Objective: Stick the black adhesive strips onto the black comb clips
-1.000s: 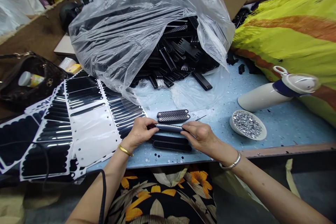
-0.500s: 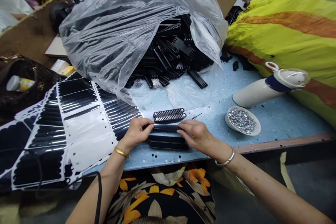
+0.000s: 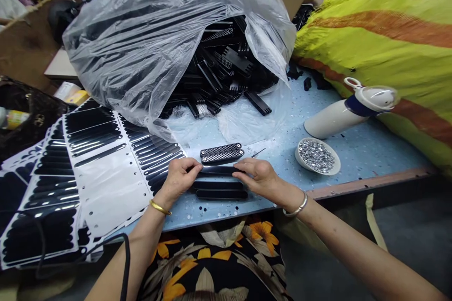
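Observation:
My left hand (image 3: 181, 178) pinches the left end of a glossy black adhesive strip (image 3: 217, 170), with thumb and fingers closed on it. At the other end, my right hand (image 3: 257, 175) pinches the same strip, so it stretches level between both hands, low over the table. Just nearer to me lie two flat black bars (image 3: 221, 194) side by side. Beyond the strip rest two black bars with a silver lattice pattern (image 3: 221, 152). Whether the strip touches anything beneath it, I cannot tell. Sheets of black strips (image 3: 155, 155) spread out beside my left hand.
A big clear plastic bag (image 3: 134, 42) full of black slotted pieces (image 3: 226, 75) fills the back. To the right stand a white bowl of small silvery parts (image 3: 318, 156), a tilted white bottle (image 3: 328, 117) and a yellow sack (image 3: 381, 56). A thin pointed tool (image 3: 259, 152) lies beyond my right hand.
The camera view has turned slightly, so the scene sits a little further left. Both hands keep their pinch on the black adhesive strip, which now shows more of its flat face.

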Demonstrator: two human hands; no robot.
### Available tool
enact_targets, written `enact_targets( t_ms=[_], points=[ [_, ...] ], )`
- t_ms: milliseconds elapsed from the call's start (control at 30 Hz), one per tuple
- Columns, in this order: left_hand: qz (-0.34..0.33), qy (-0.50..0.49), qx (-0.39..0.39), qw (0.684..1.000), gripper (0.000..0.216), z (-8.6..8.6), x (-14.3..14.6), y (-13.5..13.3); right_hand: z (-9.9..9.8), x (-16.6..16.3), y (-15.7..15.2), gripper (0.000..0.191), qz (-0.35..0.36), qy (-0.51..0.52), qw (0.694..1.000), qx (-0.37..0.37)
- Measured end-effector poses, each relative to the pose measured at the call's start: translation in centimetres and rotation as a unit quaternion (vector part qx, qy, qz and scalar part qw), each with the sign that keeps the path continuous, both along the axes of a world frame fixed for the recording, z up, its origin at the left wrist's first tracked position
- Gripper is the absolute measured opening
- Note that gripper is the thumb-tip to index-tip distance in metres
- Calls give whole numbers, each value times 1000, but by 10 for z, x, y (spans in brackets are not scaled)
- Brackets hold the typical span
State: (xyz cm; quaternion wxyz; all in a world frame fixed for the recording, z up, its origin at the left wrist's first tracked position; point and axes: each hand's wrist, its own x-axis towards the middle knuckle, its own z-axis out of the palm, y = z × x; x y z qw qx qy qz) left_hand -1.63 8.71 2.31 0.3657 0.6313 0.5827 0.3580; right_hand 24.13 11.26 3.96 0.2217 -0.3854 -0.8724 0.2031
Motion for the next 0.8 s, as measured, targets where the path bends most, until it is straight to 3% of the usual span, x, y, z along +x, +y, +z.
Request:
enact_targets(
  t_ms=[167, 800],
  points=[
    [-3, -3, 7, 1000, 21, 0, -1, 1, -11, 3, 4, 19, -20, 57, 997, -41],
    [-2, -4, 15, 1000, 21, -2, -2, 1, -12, 8, -1, 23, 19, 49, 998, -15]
  ],
)
